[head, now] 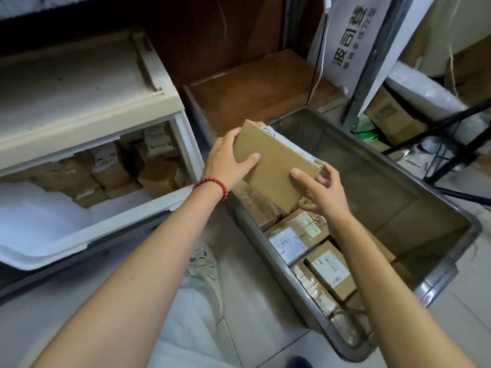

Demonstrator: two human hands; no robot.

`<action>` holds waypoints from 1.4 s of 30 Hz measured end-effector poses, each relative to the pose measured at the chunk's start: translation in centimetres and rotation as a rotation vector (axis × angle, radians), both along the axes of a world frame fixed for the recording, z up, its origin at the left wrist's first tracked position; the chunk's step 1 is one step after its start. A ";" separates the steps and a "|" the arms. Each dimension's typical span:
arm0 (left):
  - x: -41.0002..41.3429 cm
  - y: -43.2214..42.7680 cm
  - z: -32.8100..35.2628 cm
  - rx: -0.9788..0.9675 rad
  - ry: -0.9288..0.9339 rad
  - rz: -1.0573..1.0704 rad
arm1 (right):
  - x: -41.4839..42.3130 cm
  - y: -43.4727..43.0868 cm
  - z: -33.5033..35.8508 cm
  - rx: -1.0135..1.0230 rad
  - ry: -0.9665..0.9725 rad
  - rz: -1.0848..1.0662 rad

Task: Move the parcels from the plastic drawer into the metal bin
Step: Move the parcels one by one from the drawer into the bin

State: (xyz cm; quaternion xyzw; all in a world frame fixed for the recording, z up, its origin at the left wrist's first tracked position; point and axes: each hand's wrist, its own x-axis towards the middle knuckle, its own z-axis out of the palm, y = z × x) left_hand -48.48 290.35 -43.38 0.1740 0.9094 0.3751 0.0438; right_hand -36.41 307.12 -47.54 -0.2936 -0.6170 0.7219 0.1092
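A flat brown cardboard parcel (276, 166) hangs tilted over the left rim of the metal bin (438, 203). My left hand (228, 163), with a red bead bracelet on its wrist, grips the parcel's upper left edge. My right hand (321, 192) grips its lower right corner. Several labelled parcels (297, 240) lie along the bin's near left wall. The white plastic drawer (87, 235) stands pulled open at the left, with several brown parcels (111, 173) packed at its back.
A beige cabinet top (79, 86) sits above the drawer. A wooden box (255, 88) stands behind the bin. A black stand (457, 152) and stacked cartons (390, 115) crowd the right. My shoe (207, 272) rests on the tiled floor between drawer and bin.
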 end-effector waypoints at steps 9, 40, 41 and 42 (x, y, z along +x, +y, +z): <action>-4.1 6.6 -5.9 -0.232 -0.054 -0.272 | -1.8 3.7 -6.2 -0.185 -0.197 -0.127; -0.7 1.8 -5.3 -0.684 0.259 -0.080 | -4.7 1.4 -3.5 1.000 -0.340 0.269; -0.1 0.8 -4.7 -0.652 0.259 -0.052 | -4.7 0.4 -2.6 1.019 -0.288 0.299; 0.5 -0.1 -4.1 -0.627 0.264 -0.026 | -4.8 -0.7 -1.9 1.042 -0.237 0.331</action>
